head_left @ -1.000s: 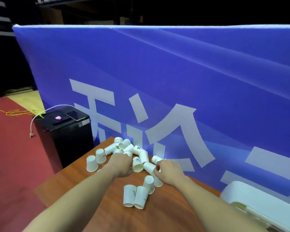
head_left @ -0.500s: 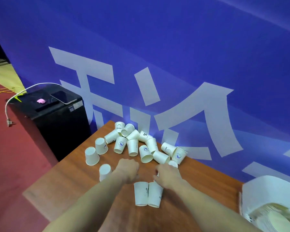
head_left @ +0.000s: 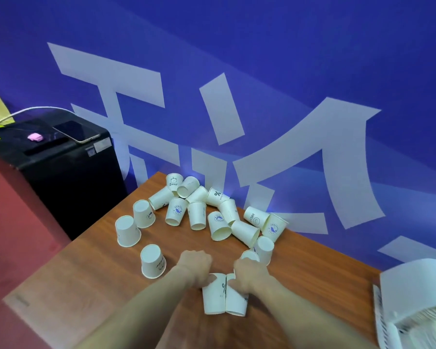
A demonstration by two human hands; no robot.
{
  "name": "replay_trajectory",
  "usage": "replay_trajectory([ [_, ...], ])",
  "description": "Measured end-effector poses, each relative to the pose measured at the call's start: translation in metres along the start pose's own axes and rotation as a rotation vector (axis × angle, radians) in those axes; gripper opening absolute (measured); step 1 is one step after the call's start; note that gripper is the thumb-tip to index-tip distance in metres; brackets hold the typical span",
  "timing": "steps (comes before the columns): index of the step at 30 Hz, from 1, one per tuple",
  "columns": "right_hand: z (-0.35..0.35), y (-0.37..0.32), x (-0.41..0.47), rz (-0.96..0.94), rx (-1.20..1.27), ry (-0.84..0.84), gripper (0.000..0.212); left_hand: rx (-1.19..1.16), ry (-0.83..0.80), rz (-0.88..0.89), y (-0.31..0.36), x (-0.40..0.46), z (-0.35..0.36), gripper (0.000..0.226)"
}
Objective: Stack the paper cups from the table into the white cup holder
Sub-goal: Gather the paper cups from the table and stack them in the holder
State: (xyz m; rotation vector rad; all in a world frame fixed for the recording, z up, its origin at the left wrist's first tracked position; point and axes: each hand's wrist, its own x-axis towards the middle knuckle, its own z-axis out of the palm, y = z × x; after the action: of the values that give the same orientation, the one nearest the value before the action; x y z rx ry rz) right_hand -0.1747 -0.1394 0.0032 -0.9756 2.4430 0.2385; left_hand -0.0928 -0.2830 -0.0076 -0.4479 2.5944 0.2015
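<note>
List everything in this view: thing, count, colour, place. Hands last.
paper cups: about twenty, white, piled and scattered on the table's far half
two near cups: side by side, white, under both hands
table: one, brown wood, centre
cup holder: one, white, right edge
cabinet: one, black, left of table
phone: one, dark, on cabinet
pink item: one, on cabinet
banner: one, blue, behind table
left hand: grips left near cup
right hand: grips right near cup

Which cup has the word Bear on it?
The Bear cup stands upside down at the far end of the pile, closest to the blue banner. Its side shows "Bear" under a little drawing.
</note>
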Motion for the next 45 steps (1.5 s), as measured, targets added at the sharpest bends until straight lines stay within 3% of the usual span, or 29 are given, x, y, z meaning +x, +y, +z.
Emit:
replay_trajectory([
  [7,0.007,0.001,-0.002,0.004,-0.009,0.015,0.031,-0.096,-0.011,0.012,0.006,0.000,0.009,0.054],
  [10,-0.003,0.001,-0.013,-0.009,0.017,0.045,0.020,-0.133,0.038,0.029,0.008,-0.005,-0.001,0.044],
  [16,-0.057,0.006,-0.045,-0.018,0.009,0.182,0.018,-0.063,0.184,0.079,0.016,-0.032,-0.059,0.032],
  [19,-0.096,0.016,-0.065,-0.023,-0.007,0.267,0.028,-0.049,0.263,0.093,0.025,-0.045,-0.097,0.030],
  [22,-0.134,0.032,-0.088,-0.006,0.003,0.334,0.015,-0.059,0.343,0.122,0.041,-0.058,-0.137,0.028],
  [24,-0.150,0.042,-0.103,0.017,-0.005,0.370,0.026,-0.031,0.387,0.137,0.056,-0.064,-0.157,0.027],
  [31,-0.155,0.113,-0.163,0.076,-0.009,0.445,0.028,0.033,0.484,0.240,0.142,-0.082,-0.185,0.027],
  [45,-0.103,0.287,-0.313,0.318,0.044,0.504,0.028,0.172,0.484,0.497,0.378,-0.118,-0.164,0.026],
])
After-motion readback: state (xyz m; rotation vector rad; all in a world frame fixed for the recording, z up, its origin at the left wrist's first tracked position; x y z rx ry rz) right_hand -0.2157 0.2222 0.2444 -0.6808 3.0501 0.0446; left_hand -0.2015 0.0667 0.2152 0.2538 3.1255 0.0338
